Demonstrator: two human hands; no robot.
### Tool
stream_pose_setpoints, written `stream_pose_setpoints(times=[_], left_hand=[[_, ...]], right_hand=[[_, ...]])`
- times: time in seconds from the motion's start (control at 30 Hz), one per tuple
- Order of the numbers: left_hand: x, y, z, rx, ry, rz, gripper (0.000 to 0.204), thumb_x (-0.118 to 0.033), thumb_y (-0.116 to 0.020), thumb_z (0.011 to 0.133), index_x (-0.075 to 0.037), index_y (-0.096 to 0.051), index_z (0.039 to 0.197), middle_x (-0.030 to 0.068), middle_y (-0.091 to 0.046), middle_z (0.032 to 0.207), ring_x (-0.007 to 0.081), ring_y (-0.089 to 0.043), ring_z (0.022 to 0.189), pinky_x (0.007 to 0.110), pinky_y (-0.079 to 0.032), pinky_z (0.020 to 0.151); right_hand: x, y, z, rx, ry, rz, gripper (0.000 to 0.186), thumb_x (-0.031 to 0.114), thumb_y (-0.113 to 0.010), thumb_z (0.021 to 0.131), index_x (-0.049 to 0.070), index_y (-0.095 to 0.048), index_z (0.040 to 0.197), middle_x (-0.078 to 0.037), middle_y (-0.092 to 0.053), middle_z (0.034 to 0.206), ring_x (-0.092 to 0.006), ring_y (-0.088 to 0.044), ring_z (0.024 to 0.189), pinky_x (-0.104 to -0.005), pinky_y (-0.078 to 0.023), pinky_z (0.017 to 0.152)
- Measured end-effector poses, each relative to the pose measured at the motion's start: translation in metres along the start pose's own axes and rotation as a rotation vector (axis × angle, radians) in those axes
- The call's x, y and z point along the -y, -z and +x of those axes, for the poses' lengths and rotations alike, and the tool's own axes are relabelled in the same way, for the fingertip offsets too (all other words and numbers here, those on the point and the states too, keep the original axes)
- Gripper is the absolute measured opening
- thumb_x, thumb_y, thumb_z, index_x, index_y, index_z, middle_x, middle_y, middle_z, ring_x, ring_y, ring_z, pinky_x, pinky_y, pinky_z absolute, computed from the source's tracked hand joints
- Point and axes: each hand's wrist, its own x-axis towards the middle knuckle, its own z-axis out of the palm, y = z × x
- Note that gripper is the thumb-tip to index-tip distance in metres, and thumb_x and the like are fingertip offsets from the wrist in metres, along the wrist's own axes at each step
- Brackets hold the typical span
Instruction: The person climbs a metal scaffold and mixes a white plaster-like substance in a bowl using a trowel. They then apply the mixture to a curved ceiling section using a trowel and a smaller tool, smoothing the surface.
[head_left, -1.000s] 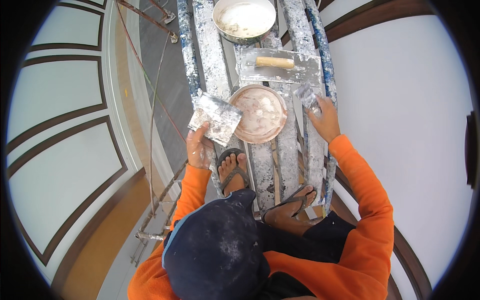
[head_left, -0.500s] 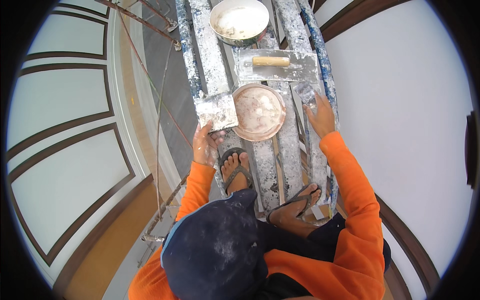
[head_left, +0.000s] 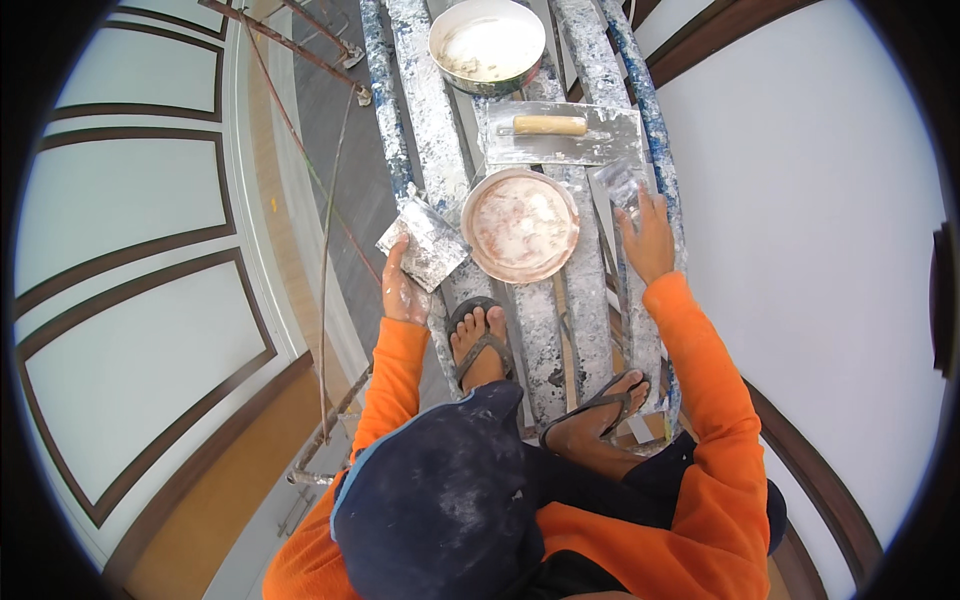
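My left hand (head_left: 404,288) grips a plaster-smeared metal scraper blade (head_left: 432,246), held tilted over the left edge of the planks with the thumb on its face. Close to its right is a shallow round dish (head_left: 573,228) with whitish, pink-tinged filler spread over its bottom. My right hand (head_left: 652,240) is closed around a smaller putty knife (head_left: 622,185) by the right rail, its greyish blade pointing away from me; its handle is hidden by my fingers. A wide steel trowel (head_left: 608,140) with a wooden handle lies just beyond the dish.
A deeper bowl (head_left: 487,86) of white filler stands at the far end. Paint-spattered planks (head_left: 545,345) form a narrow platform between blue rails (head_left: 655,130). My sandalled feet (head_left: 480,340) rest on it. Scaffold bars (head_left: 325,300) and a panelled wall (head_left: 140,360) are at left; a white wall (head_left: 800,200) is at right.
The blade in my left hand has turned from nearly square-on to a slanted angle and moved slightly away from the dish. My right hand keeps nearly the same place.
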Motion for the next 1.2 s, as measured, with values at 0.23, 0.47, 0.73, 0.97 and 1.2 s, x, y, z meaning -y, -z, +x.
stream_pose_setpoints(times=[0.23, 0.47, 0.73, 0.97, 1.2], left_hand=[[0.011, -0.018, 0.002, 0.065, -0.053, 0.032, 0.042, -0.022, -0.054, 0.097, 0.0, -0.051, 0.132, 0.0125, -0.063, 0.126, 0.025, -0.063, 0.114, 0.041, -0.051, 0.099], [0.009, -0.03, -0.02, 0.102, -0.029, 0.03, 0.042, -0.018, -0.054, 0.098, 0.005, -0.048, 0.132, 0.0156, -0.06, 0.127, 0.027, -0.061, 0.115, 0.042, -0.05, 0.099], [0.028, -0.046, -0.045, 0.143, 0.184, 0.105, 0.036, -0.011, -0.059, 0.096, -0.009, -0.05, 0.131, 0.0025, -0.064, 0.112, 0.0135, -0.064, 0.094, 0.026, -0.052, 0.076], [0.032, -0.035, -0.052, 0.379, 0.076, 0.71, 0.028, -0.012, -0.062, 0.097, -0.003, -0.06, 0.123, 0.0015, -0.07, 0.104, 0.0115, -0.064, 0.079, 0.025, -0.051, 0.074], [0.018, -0.036, 0.029, 0.139, -0.69, 1.342, 0.034, -0.021, -0.073, 0.087, -0.001, -0.067, 0.114, 0.0114, -0.066, 0.112, 0.0207, -0.062, 0.095, 0.03, -0.051, 0.077]], right_hand=[[-0.035, -0.017, 0.029, -0.136, 0.034, -0.165, 0.055, 0.025, -0.068, 0.09, -0.001, -0.052, 0.136, -0.016, -0.052, 0.109, -0.034, -0.055, 0.101, -0.0426, -0.047, 0.084], [0.009, -0.008, 0.017, -0.411, 0.268, -0.195, 0.045, 0.018, -0.067, 0.089, 0.003, -0.057, 0.129, -0.014, -0.054, 0.109, -0.0336, -0.052, 0.102, -0.0447, -0.041, 0.093], [0.136, -0.023, -0.069, 0.116, 0.36, 0.776, 0.043, 0.026, -0.068, 0.091, 0.0, -0.058, 0.124, -0.017, -0.058, 0.119, -0.0314, -0.053, 0.115, -0.0429, -0.042, 0.1], [0.157, -0.011, -0.058, 0.097, -0.121, 1.323, 0.038, 0.02, -0.061, 0.098, -0.003, -0.055, 0.127, -0.011, -0.062, 0.121, -0.0168, -0.059, 0.106, -0.0325, -0.048, 0.093], [0.059, 0.017, -0.017, -0.128, -0.327, 1.317, 0.027, 0.013, -0.065, 0.088, -0.002, -0.062, 0.11, -0.008, -0.066, 0.104, -0.0154, -0.062, 0.093, -0.0305, -0.05, 0.085]])
